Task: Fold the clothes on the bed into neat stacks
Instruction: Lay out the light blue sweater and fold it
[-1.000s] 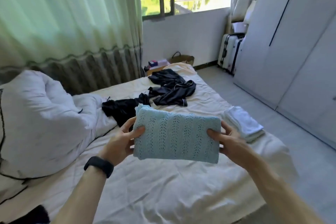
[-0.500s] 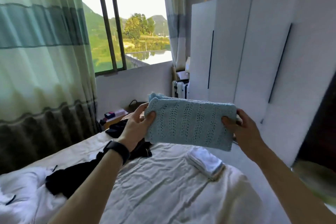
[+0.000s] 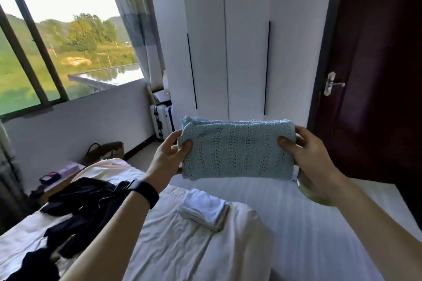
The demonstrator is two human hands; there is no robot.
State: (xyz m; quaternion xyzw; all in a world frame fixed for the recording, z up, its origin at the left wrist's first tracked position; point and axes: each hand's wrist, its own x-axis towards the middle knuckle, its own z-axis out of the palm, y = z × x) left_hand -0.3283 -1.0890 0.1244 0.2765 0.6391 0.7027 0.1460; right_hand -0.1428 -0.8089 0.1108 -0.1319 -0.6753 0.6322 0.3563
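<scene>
Left hand is pinching the left end of the folded blue knit, right hand is pinching the right end, thumbs on the near face. Knit is hanging in the air, clear of the bed. White folded stack is sitting near its far right corner, black clothes lying toward the left edge

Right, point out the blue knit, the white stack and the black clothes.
blue knit (image 3: 237, 150), head view, middle of its front.
white stack (image 3: 204, 209), head view, top layer.
black clothes (image 3: 84, 199), head view, middle of heap.
</scene>
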